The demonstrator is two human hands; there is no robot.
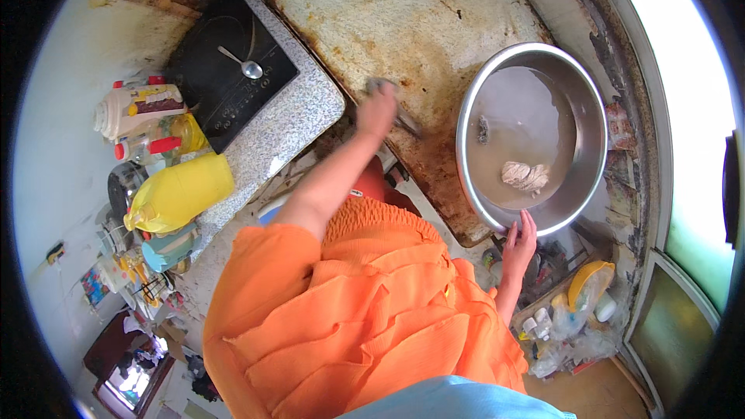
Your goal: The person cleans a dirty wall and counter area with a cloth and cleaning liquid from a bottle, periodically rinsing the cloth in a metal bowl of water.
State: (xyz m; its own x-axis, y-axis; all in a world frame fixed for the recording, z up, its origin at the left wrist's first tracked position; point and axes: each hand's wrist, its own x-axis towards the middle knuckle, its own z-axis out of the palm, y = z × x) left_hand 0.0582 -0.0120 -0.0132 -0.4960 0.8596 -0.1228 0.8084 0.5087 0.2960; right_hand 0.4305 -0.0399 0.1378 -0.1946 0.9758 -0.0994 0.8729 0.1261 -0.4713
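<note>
My left hand (377, 112) is closed around a blurred grey tool (409, 123) over the near left edge of a stained, rust-marked counter board (372, 17). Motion blur hides what kind of tool it is. My right hand (520, 244) has its fingers hooked over the near rim of a large stainless steel basin (474, 198), which stands on the counter's right side. Murky brownish water (524, 139) partly fills the basin. In it lie a wet, crumpled beige cloth (525, 176) and a dark steel wool scourer (483, 130).
To the left, a metal spoon (251, 70) rests on a black induction cooktop (244, 29) set on a speckled stone top (302, 110). Bottles, including a yellow one (180, 192), crowd its left side. Plastic bags (576, 326) and a yellow basket (589, 285) sit low at right, near a window (675, 41).
</note>
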